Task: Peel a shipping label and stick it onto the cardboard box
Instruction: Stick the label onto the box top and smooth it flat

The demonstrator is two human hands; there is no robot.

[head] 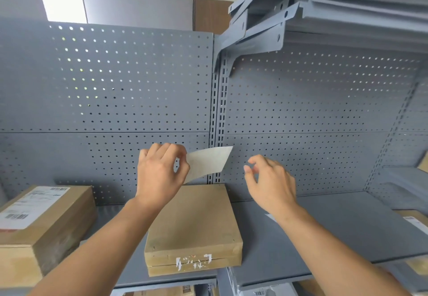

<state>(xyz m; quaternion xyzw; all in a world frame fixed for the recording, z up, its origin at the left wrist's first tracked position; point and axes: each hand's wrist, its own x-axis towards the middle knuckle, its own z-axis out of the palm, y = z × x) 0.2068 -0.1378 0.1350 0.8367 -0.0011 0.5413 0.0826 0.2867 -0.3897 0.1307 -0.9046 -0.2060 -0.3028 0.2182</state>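
Left hand (159,170) pinches shipping label (207,162), blank side showing, above cardboard box (193,224) on grey shelf (335,226). Right hand (269,179) open, empty, just right of label. Left box (41,221) bears barcoded label, print illegible.

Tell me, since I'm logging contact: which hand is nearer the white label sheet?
Left. The left hand pinches the label sheet at its left edge, above the flat cardboard box. The right hand is open, off to the sheet's right, not touching it.
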